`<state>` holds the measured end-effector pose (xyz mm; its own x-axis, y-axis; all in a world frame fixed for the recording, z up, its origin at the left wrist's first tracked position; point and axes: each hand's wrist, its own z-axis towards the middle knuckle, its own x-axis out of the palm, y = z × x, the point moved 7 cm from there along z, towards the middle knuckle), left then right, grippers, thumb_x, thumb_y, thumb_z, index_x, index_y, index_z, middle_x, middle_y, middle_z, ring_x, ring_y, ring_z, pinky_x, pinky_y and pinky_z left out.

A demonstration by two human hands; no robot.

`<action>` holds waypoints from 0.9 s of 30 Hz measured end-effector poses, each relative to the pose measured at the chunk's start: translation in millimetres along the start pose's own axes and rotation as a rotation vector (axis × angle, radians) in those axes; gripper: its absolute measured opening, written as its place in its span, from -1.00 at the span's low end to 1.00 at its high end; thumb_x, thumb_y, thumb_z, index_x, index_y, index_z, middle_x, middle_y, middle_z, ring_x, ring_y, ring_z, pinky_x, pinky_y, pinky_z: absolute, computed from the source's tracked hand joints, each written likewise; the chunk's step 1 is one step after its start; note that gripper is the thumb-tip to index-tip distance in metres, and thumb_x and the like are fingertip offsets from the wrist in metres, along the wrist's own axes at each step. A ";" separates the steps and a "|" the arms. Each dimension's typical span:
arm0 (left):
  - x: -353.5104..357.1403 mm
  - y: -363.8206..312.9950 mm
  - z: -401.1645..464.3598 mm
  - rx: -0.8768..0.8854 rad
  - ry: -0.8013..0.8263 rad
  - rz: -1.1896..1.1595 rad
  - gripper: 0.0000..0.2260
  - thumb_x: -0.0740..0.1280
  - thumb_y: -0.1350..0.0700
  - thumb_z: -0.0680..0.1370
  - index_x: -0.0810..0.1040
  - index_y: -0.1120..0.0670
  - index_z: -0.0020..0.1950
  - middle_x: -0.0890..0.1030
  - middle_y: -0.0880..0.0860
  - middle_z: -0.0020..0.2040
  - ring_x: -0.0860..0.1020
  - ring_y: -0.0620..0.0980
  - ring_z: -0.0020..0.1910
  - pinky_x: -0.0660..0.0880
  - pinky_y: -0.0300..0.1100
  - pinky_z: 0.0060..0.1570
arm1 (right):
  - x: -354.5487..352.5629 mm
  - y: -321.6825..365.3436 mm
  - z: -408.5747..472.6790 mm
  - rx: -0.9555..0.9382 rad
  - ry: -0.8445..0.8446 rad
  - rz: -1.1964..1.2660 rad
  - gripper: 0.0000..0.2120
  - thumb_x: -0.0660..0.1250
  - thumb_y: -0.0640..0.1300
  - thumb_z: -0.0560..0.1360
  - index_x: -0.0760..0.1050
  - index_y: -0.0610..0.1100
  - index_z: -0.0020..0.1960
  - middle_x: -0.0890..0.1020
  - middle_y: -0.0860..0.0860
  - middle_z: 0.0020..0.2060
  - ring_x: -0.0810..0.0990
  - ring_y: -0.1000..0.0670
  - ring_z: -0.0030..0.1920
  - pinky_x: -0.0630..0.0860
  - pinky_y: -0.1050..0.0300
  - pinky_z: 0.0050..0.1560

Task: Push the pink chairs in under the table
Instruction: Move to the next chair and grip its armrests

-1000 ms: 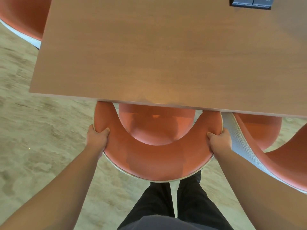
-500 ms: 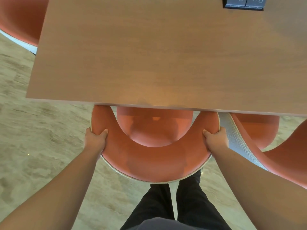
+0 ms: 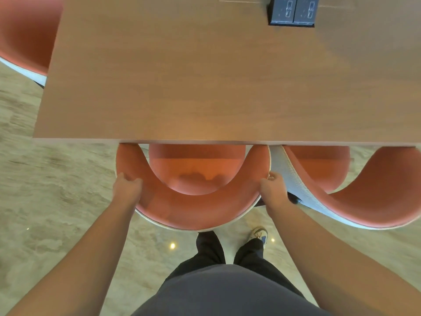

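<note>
pale stone floor (image 3: 57,201), wooden table (image 3: 193,87) | your left hand (image 3: 127,190) and right hand (image 3: 272,190) grip the middle pink chair (image 3: 193,208) rim | seat has slid further under | nearly in; neighbouring chair (image 3: 376,190) next

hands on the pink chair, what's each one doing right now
Left hand: grips the left rim of the curved pink upholstered chair.
Right hand: grips the chair's right rim.

Ahead: table edge (image 3: 205,140) hangs over the seat of my pink chair (image 3: 196,206).
Right: neighbouring chair (image 3: 376,201) just beside my right hand (image 3: 273,190), perhaps touching.
Left: bare floor (image 3: 57,190) beside my left hand (image 3: 127,189).
</note>
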<state>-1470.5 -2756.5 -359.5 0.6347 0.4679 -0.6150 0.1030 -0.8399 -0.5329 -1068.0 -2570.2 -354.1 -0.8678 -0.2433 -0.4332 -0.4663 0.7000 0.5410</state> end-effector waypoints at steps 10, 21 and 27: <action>73.0 -74.9 -138.0 0.092 0.435 -0.325 -0.77 0.40 0.15 0.48 0.58 0.03 0.14 0.75 0.02 0.01 0.73 -0.02 0.00 0.62 -0.05 0.00 | -108.5 -20.4 -36.1 -0.136 0.089 0.231 -0.71 0.30 -0.25 0.50 0.56 0.00 0.17 0.75 -0.01 -0.16 0.75 -0.01 -0.21 0.63 0.09 -0.15; 226.8 -154.5 -355.1 0.357 0.585 -0.178 -0.74 0.34 0.08 0.42 0.62 0.07 0.08 0.74 0.10 -0.07 0.73 0.04 -0.08 0.62 -0.11 -0.11 | -336.3 -91.1 -41.9 -0.226 0.017 0.422 -0.70 0.23 -0.18 0.38 0.62 0.09 -0.01 0.72 -0.02 -0.27 0.67 0.03 -0.25 0.62 0.07 -0.09; 329.8 -197.5 -500.5 0.564 0.673 -0.098 -0.81 0.22 0.28 0.65 0.61 0.09 0.08 0.74 0.06 -0.15 0.72 0.14 -0.08 0.63 -0.06 -0.10 | -482.3 -123.8 -62.0 -0.313 -0.052 0.463 -0.77 0.25 -0.18 0.43 0.61 0.03 -0.02 0.70 -0.02 -0.29 0.64 0.02 -0.28 0.62 -0.13 0.03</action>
<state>-898.2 -2573.9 -166.2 0.9774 0.1205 -0.1736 -0.0999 -0.4605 -0.8820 -602.4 -2581.1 -167.5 -0.9882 0.0809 -0.1299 -0.0738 0.4917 0.8676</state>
